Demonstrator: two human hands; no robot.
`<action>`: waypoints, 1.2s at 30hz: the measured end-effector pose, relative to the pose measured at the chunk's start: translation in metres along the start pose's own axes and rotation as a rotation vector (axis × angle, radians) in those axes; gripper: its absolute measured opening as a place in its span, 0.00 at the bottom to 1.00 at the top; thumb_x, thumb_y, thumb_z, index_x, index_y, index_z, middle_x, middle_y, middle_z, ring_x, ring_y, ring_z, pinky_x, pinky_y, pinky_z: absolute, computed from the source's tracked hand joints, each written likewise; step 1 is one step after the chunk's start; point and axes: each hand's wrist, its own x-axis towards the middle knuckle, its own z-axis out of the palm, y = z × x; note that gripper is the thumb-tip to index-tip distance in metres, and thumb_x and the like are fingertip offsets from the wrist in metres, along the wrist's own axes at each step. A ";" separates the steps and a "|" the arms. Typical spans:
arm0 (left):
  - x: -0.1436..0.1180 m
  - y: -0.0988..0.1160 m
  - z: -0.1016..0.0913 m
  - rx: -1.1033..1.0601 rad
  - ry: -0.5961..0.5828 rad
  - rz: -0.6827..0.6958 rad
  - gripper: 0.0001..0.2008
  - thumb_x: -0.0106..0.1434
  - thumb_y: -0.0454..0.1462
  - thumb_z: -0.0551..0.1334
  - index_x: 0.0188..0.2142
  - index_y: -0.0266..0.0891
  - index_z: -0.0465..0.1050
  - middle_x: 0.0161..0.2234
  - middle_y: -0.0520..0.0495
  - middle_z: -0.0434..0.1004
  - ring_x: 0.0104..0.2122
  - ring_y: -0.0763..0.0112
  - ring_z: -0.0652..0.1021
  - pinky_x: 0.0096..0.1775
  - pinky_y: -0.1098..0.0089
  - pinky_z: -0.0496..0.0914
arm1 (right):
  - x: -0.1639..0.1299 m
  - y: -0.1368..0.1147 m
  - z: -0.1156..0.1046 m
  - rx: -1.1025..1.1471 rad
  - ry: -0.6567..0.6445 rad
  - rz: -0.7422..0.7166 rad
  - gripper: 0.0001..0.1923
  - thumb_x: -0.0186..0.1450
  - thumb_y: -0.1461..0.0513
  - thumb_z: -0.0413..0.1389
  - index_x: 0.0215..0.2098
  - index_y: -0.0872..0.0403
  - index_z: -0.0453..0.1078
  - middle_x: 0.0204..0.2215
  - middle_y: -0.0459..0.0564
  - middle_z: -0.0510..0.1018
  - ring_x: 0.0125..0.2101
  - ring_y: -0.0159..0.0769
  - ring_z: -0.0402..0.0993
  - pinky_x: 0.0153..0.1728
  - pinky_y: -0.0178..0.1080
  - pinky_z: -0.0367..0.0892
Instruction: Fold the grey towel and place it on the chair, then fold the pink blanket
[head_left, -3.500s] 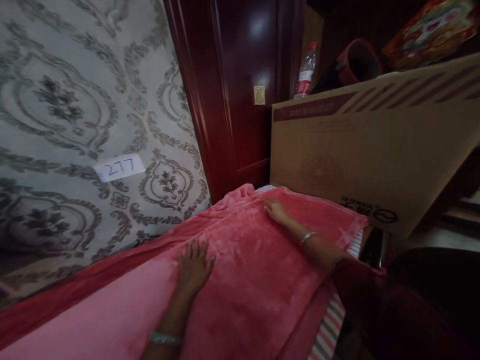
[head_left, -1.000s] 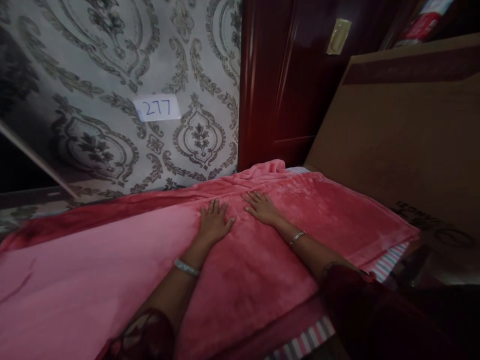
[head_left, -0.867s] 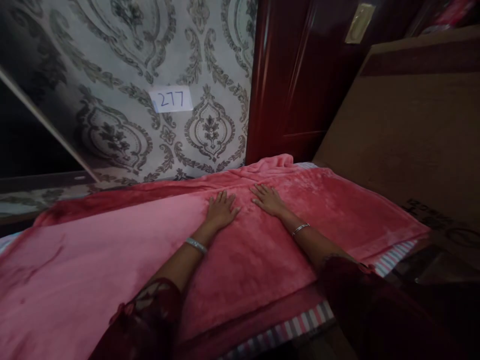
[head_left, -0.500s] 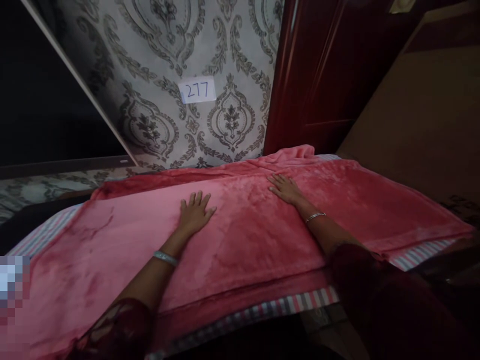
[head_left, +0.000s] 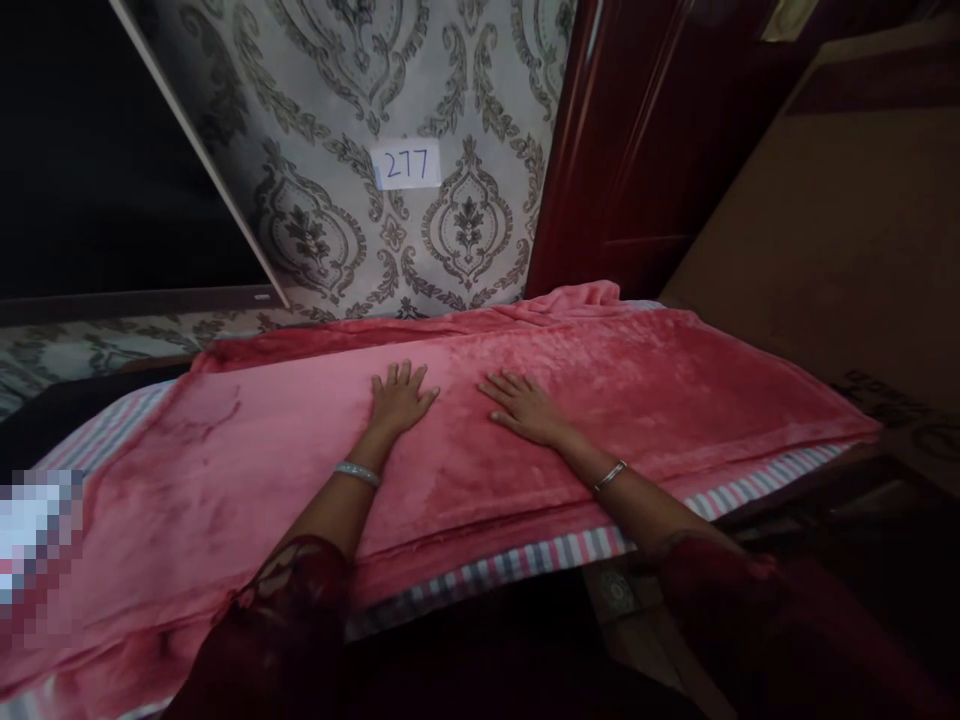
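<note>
A plush pink-red blanket point(head_left: 645, 380) lies folded and spread wide in front of me, its near edge in layers. My left hand point(head_left: 401, 400) rests flat on the paler pink part, fingers spread. To its right, my right hand point(head_left: 521, 405) lies palm down on the redder part, fingers stretched out. Neither hand grips the cloth. Beneath the blanket a striped cloth point(head_left: 540, 555) shows along the near edge and at both ends. Along the far side the blanket is bunched into loose folds.
A patterned wall with a paper card point(head_left: 407, 164) marked 277 stands behind. A large dark screen point(head_left: 112, 170) is at the left, a dark red door point(head_left: 645, 130) at the back right. A big cardboard box point(head_left: 840, 220) leans at the right.
My right hand has slid left and toward me across the blanket, closer to my left hand. My left hand stays flat in nearly the same place. The view has shifted slightly.
</note>
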 end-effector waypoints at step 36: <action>-0.140 -0.034 -0.043 0.163 -0.161 0.096 0.31 0.68 0.45 0.49 0.69 0.40 0.56 0.71 0.39 0.50 0.69 0.49 0.54 0.64 0.44 0.53 | -0.042 -0.068 -0.023 0.173 -0.059 0.044 0.31 0.73 0.45 0.43 0.71 0.44 0.53 0.71 0.50 0.49 0.70 0.49 0.42 0.66 0.56 0.44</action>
